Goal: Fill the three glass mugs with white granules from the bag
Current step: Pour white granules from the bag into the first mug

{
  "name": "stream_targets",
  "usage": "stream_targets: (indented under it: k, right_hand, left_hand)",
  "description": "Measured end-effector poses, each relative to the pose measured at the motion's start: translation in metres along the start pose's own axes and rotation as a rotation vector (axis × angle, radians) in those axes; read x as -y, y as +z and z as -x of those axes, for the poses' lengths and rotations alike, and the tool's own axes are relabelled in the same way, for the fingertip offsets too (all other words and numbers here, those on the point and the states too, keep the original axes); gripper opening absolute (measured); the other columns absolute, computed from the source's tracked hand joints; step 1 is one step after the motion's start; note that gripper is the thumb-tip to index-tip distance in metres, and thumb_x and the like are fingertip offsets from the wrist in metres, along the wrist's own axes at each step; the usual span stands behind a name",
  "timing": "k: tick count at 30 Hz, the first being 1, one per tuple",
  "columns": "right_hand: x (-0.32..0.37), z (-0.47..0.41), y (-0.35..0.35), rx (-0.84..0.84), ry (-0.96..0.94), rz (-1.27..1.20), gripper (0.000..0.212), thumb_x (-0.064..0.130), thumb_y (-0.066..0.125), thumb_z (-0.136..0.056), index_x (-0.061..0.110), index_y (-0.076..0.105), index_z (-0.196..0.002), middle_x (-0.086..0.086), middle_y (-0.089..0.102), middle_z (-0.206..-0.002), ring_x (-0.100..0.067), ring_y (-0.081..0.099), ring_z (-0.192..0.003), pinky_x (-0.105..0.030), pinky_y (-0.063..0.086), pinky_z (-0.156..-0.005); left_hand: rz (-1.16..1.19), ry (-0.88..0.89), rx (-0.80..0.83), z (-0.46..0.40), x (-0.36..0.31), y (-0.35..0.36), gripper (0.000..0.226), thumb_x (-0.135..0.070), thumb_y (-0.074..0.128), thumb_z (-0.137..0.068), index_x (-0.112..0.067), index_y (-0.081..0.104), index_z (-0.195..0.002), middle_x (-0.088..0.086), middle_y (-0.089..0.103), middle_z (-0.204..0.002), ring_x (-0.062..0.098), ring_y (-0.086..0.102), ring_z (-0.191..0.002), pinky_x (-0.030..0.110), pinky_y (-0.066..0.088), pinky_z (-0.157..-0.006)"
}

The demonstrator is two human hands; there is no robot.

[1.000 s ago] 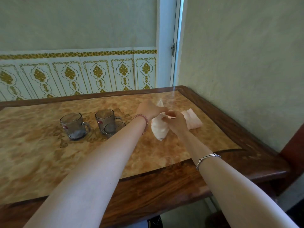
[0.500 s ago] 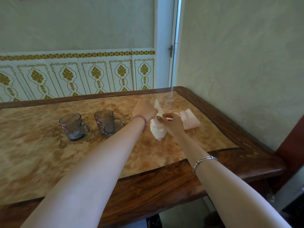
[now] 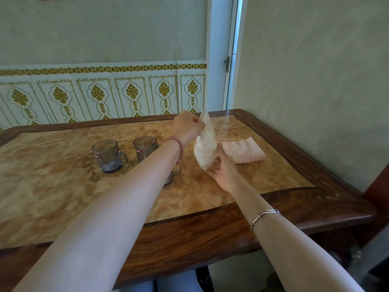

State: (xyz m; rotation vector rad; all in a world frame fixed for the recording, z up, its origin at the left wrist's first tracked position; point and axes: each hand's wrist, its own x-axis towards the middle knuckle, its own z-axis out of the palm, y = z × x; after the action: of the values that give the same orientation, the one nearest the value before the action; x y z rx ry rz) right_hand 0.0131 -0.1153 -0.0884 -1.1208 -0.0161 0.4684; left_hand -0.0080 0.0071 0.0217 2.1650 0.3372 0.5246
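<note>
Bag upright, lifted off table; mugs left, upright

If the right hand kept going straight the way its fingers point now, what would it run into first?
The right hand already cups the bottom of the bag, fingers aimed up and left. Going on, it would press further into the bag, which the left hand pinches at the top. Depth is hard to judge.

The table has a dark wooden rim around a marbled tan inlay. Two glass mugs stand in full view on the inlay, left of centre. A third is largely hidden. A folded pink cloth lies toward the right.
</note>
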Motion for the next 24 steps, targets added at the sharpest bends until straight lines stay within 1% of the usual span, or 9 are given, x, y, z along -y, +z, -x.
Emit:
stream_targets:
  k: [2, 6, 10, 13, 14, 16, 18, 20, 24]
  right_hand:
    - [-0.004, 0.006, 0.008, 0.054, 0.057, -0.103, 0.059, 0.060, 0.053, -0.088, 0.019, 0.052, -0.130, -0.011, 0.063, -0.123, -0.024, 0.062, -0.108, -0.033, 0.053, -0.082]
    - [-0.007, 0.018, 0.028, 0.111, 0.120, -0.172, 0.061, 0.060, 0.052, -0.088, 0.010, 0.058, -0.122, -0.010, 0.067, -0.105, -0.021, 0.066, -0.087, -0.027, 0.047, -0.069]
    - [-0.007, 0.024, 0.043, 0.108, 0.055, -0.311, 0.049, 0.044, 0.068, -0.084, 0.010, 0.061, -0.117, -0.010, 0.067, -0.105, -0.021, 0.067, -0.085, -0.026, 0.055, -0.068]
    - [-0.006, 0.026, 0.051, 0.147, -0.008, -0.332, 0.032, 0.028, 0.071, -0.084, 0.010, 0.062, -0.109, -0.008, 0.072, -0.095, -0.020, 0.068, -0.085, -0.027, 0.058, -0.075]
    - [-0.006, 0.027, 0.055, 0.167, -0.020, -0.339, 0.030, 0.023, 0.071, -0.084, 0.009, 0.062, -0.109, -0.007, 0.073, -0.095, -0.021, 0.069, -0.089, -0.029, 0.058, -0.081]
    - [-0.009, 0.026, 0.059, 0.200, -0.045, -0.345, 0.040, 0.017, 0.073, -0.079, 0.009, 0.061, -0.116, -0.008, 0.072, -0.105, -0.021, 0.068, -0.099, -0.032, 0.056, -0.088]
    - [-0.011, 0.024, 0.064, 0.208, -0.065, -0.319, 0.052, 0.015, 0.074, -0.074, 0.010, 0.058, -0.123, -0.009, 0.069, -0.115, -0.020, 0.068, -0.101, -0.031, 0.058, -0.085]
    - [-0.011, 0.020, 0.065, 0.190, -0.094, -0.283, 0.055, 0.013, 0.075, -0.072, 0.012, 0.057, -0.124, -0.007, 0.070, -0.113, -0.019, 0.070, -0.098, -0.030, 0.059, -0.080]
    - [-0.010, 0.010, 0.067, 0.130, -0.154, -0.204, 0.059, 0.012, 0.078, -0.074, 0.011, 0.055, -0.128, -0.008, 0.070, -0.116, -0.022, 0.069, -0.102, -0.032, 0.058, -0.081]
  left_hand:
    - [0.025, 0.021, -0.004, 0.003, 0.001, -0.011, 0.020, -0.008, 0.061, -0.084, 0.008, 0.069, -0.075, 0.009, 0.056, -0.062, 0.018, 0.052, -0.060, 0.026, 0.042, -0.057]
    - [0.034, 0.064, -0.011, 0.011, 0.011, -0.033, 0.026, -0.013, 0.064, -0.087, -0.003, 0.064, -0.063, 0.003, 0.054, -0.058, 0.013, 0.048, -0.054, 0.017, 0.038, -0.052]
    - [0.119, 0.072, -0.045, 0.025, 0.026, -0.056, 0.022, -0.017, 0.064, -0.089, -0.008, 0.067, -0.069, 0.002, 0.057, -0.056, 0.009, 0.048, -0.051, 0.015, 0.037, -0.051]
    - [0.186, 0.067, -0.068, 0.033, 0.044, -0.069, 0.015, -0.019, 0.064, -0.090, -0.010, 0.072, -0.080, 0.011, 0.070, -0.078, 0.017, 0.061, -0.067, 0.025, 0.050, -0.065]
    - [0.204, 0.051, -0.078, 0.035, 0.051, -0.072, 0.014, -0.020, 0.064, -0.090, -0.015, 0.072, -0.079, 0.009, 0.072, -0.083, 0.020, 0.065, -0.074, 0.029, 0.053, -0.071]
    - [0.238, 0.024, -0.080, 0.037, 0.062, -0.077, 0.014, -0.020, 0.065, -0.090, -0.021, 0.070, -0.078, 0.002, 0.073, -0.083, 0.015, 0.067, -0.079, 0.027, 0.055, -0.075]
    - [0.242, 0.031, -0.076, 0.038, 0.071, -0.080, 0.012, -0.017, 0.065, -0.090, -0.017, 0.072, -0.081, 0.000, 0.073, -0.081, 0.011, 0.067, -0.076, 0.025, 0.054, -0.073]
    - [0.216, 0.056, -0.087, 0.036, 0.080, -0.082, 0.011, -0.017, 0.067, -0.088, -0.009, 0.074, -0.085, 0.003, 0.073, -0.082, 0.015, 0.069, -0.078, 0.029, 0.056, -0.075]
    - [0.258, 0.029, -0.071, 0.033, 0.093, -0.081, 0.013, -0.021, 0.074, -0.082, -0.009, 0.073, -0.085, 0.007, 0.074, -0.086, 0.021, 0.070, -0.085, 0.033, 0.056, -0.079]
